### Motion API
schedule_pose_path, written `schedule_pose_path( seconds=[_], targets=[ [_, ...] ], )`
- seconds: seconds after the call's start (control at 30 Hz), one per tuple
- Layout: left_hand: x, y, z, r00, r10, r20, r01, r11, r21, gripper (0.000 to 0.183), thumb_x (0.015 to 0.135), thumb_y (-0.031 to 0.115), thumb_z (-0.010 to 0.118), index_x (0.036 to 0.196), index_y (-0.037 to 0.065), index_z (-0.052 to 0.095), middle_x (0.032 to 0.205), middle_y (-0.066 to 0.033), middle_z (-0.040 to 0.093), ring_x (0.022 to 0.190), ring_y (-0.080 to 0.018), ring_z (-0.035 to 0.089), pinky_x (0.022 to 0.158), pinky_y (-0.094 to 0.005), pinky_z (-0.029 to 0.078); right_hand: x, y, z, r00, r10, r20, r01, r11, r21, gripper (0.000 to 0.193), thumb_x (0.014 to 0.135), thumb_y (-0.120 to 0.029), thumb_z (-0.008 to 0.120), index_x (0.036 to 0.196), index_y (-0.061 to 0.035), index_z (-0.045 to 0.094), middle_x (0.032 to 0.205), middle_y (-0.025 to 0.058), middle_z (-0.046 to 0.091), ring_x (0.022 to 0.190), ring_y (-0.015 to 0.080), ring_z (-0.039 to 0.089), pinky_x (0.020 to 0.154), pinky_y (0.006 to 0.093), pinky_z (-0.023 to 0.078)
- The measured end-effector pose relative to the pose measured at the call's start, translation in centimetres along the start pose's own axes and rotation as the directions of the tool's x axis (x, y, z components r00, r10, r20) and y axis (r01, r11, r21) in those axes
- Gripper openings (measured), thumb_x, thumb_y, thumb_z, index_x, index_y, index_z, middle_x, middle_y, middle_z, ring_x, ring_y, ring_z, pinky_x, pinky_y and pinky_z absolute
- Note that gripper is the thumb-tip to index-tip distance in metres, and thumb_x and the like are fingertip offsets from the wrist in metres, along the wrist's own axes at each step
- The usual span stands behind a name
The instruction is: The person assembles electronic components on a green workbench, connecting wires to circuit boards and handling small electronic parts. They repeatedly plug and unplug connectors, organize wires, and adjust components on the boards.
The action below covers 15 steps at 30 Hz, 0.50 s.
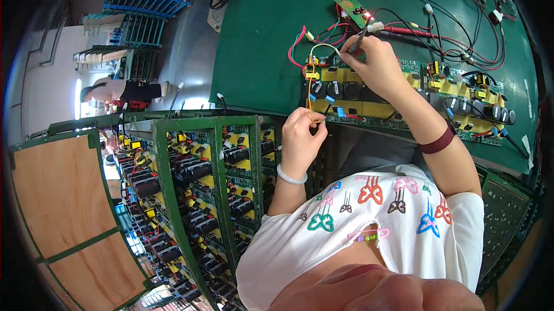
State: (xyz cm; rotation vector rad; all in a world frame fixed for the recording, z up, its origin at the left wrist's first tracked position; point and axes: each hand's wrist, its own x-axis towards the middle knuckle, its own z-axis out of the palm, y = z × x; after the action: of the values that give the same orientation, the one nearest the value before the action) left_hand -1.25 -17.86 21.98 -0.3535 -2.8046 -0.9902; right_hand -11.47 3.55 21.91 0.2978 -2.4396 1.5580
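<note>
My left hand (302,138) is closed in a pinch at the near edge of the long circuit board (369,109), on a thin yellow wire (310,89) that loops up toward my right hand. Above the board's far edge, my right hand (378,64) is closed round a slim dark pen-like probe (358,41). A pale wire end (337,51) shows by its fingertips; whether they grip it too is unclear. The board carries yellow parts and black cylinders. Just beyond the right hand lies a small green circuit board (350,8) with a glowing red light.
A second circuit board (476,106) lies to the right on the green mat (259,40). Red and black cables (456,22) tangle across the back right. Left of me stands a green rack (219,178) full of similar boards. Another person (118,90) is at the far left.
</note>
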Motion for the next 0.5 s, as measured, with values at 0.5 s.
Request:
schedule_pose_path(
  seconds=[0.5],
  targets=[
    [0.08,0.05,-0.01,0.999,0.03,-0.015,-0.03,1.0,-0.003,0.01,0.074,0.0,0.075,0.084,0.0,0.071,0.078,-0.0107,0.065,0.064,-0.0191,0.063,0.061,-0.0299,0.052,-0.05,0.6,0.23,0.999,-0.036,-0.01,0.036,0.999,-0.018,0.009,0.081,-0.009,0.073,0.086,-0.0017,0.069,0.081,0.0169,0.068,0.082,0.0345,0.066,0.074,0.0441,0.052]
  ],
)
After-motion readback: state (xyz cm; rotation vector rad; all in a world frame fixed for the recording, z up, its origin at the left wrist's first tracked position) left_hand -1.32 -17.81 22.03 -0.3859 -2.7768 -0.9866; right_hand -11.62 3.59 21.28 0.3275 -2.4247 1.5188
